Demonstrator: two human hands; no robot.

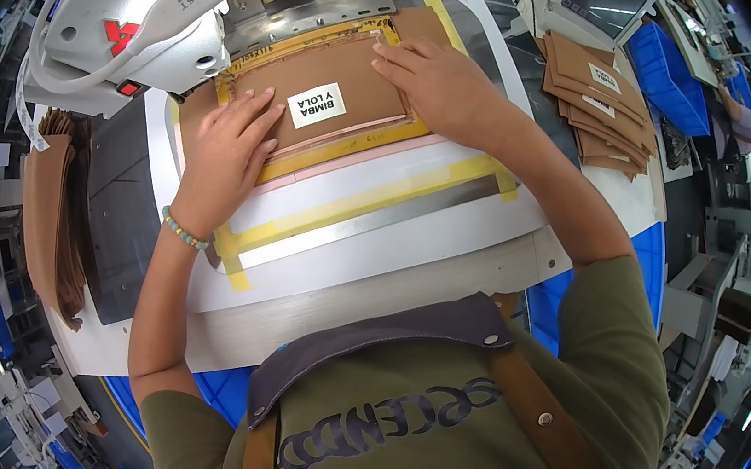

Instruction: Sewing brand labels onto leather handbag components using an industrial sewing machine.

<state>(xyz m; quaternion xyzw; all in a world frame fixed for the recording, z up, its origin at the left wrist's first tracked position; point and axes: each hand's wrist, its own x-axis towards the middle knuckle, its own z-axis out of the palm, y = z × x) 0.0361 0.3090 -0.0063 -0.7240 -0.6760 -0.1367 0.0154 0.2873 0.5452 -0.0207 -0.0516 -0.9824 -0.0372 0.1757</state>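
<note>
A brown flat panel (pixel 357 75) with a white printed label (pixel 316 105) lies inside a yellow-edged rectangular template (pixel 338 158). My left hand (pixel 230 146) rests on the panel's left part, its fingers stretched out and lying flat. At the upper right corner of the panel, my right hand (pixel 447 93) lies with its fingertips on the template's inner edge, fingers extended. Neither hand grips anything that I can see. Over the far edge of the template stands a white sewing machine (pixel 132 12) with a metal clamp plate (pixel 316 28).
Brown labelled panels (pixel 602 75) are stacked to the right, beside a blue bin (pixel 667 78) and a screen (pixel 605 6). More brown pieces (pixel 53 216) hang together at the left. Yellow tape (pixel 361 200) edges a metal plate on the white sheet (pixel 393 246) before me.
</note>
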